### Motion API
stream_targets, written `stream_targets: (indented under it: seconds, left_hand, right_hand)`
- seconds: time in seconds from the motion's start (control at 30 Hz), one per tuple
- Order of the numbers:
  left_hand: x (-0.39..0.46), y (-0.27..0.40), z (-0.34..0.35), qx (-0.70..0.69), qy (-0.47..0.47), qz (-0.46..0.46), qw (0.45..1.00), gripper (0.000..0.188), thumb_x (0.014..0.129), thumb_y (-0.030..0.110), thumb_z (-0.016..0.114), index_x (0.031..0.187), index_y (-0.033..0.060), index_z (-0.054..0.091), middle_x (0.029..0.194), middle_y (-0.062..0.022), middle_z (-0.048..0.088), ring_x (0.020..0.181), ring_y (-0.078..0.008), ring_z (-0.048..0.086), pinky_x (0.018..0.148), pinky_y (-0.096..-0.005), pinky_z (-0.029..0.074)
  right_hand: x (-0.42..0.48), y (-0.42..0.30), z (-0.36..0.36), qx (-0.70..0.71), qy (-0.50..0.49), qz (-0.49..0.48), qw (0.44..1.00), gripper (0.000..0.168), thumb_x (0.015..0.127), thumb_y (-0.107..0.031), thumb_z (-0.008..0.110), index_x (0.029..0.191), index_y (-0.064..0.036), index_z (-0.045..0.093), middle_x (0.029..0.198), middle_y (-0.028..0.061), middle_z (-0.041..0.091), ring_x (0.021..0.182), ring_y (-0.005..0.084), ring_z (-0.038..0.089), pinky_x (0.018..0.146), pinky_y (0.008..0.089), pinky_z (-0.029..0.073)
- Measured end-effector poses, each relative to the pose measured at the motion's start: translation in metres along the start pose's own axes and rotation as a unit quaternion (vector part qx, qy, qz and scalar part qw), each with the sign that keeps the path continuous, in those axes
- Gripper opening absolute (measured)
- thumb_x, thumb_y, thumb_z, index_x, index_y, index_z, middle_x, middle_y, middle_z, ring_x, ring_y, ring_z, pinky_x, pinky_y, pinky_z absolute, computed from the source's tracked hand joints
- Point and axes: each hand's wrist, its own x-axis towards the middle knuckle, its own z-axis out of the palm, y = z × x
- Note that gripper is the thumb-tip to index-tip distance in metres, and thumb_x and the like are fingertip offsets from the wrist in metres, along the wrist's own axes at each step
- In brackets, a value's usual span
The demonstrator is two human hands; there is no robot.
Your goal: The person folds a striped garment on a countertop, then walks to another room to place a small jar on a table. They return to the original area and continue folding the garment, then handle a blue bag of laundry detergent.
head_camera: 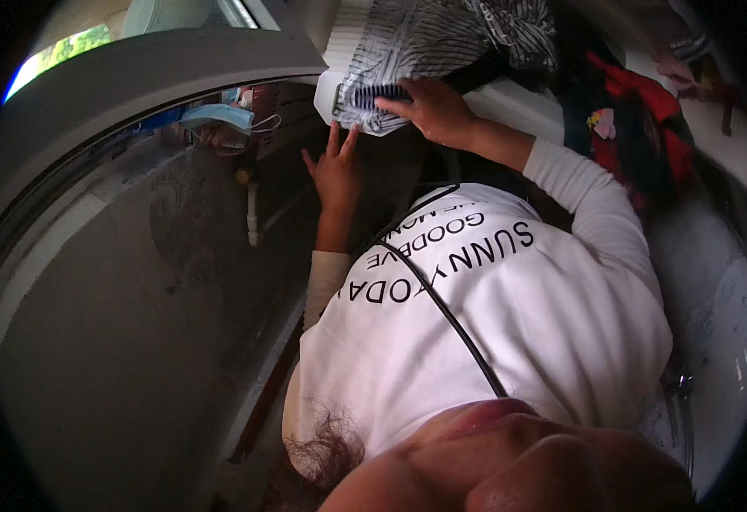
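My right hand [440, 112] grips a dark ribbed scrubbing brush [376, 97], pressed onto a wet black-and-white striped garment [412, 45]. Under the garment is a white ridged washboard [346, 41], whose near corner [326, 96] shows bare. My left hand [335, 179] is at the board's near edge, fingers spread, with two fingertips touching the edge of the garment or board. No held object shows in it. The far part of the garment lies bunched beyond the brush.
Red and dark cloth [667, 121] lies to the right, by a white surface [520, 102]. At left are a blue face mask [220, 117], a white pipe [253, 214] with a brass fitting [243, 176], and a grey ledge [156, 70]. A black cable [440, 297] crosses my shirt.
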Motion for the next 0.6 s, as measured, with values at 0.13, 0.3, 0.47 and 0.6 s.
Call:
stream_targets:
  seconds: [0.13,0.3,0.47,0.6]
  left_hand:
    - [-0.001,-0.004,0.001,0.026,0.009,0.02,0.999,0.053,0.089,0.013,0.057,0.139,0.0328,0.051,0.149,-0.0083,0.044,0.087,-0.0278,0.068,0.11,-0.0644,0.025]
    - [0.007,-0.004,-0.002,0.044,0.002,0.045,0.998,0.054,0.089,0.013,0.056,0.139,0.0316,0.051,0.148,-0.0088,0.045,0.088,-0.0281,0.068,0.11,-0.0629,0.026]
    - [0.002,-0.004,0.004,0.02,-0.013,0.027,0.999,0.049,0.093,0.018,0.056,0.14,0.0289,0.05,0.149,-0.0085,0.045,0.129,-0.0248,0.052,0.109,-0.0644,0.028]
    - [0.001,-0.007,0.005,0.017,-0.025,0.032,0.999,0.051,0.092,0.018,0.057,0.14,0.0289,0.05,0.148,-0.0079,0.045,0.132,-0.0236,0.049,0.109,-0.063,0.029]
  right_hand:
    - [-0.002,0.098,-0.016,-0.032,0.043,0.13,0.99,0.039,0.099,-0.027,0.052,0.138,-0.022,0.053,0.119,0.0177,0.062,0.102,0.0304,0.064,0.081,0.0402,0.054]
    - [0.009,0.151,-0.023,-0.007,0.164,0.375,0.912,0.049,0.095,-0.009,0.05,0.141,-0.023,0.049,0.141,0.025,0.045,0.109,0.044,0.057,0.082,0.0474,0.052]
    - [-0.043,-0.001,-0.026,0.207,-0.009,0.239,0.949,0.054,0.091,-0.013,0.06,0.141,-0.03,0.05,0.135,0.0157,0.053,0.112,0.0344,0.058,0.096,0.0418,0.048]
    - [-0.057,0.088,-0.019,0.003,0.005,0.145,0.989,0.045,0.095,-0.028,0.051,0.139,-0.025,0.049,0.132,0.0161,0.053,0.113,0.0308,0.058,0.093,0.0441,0.049]
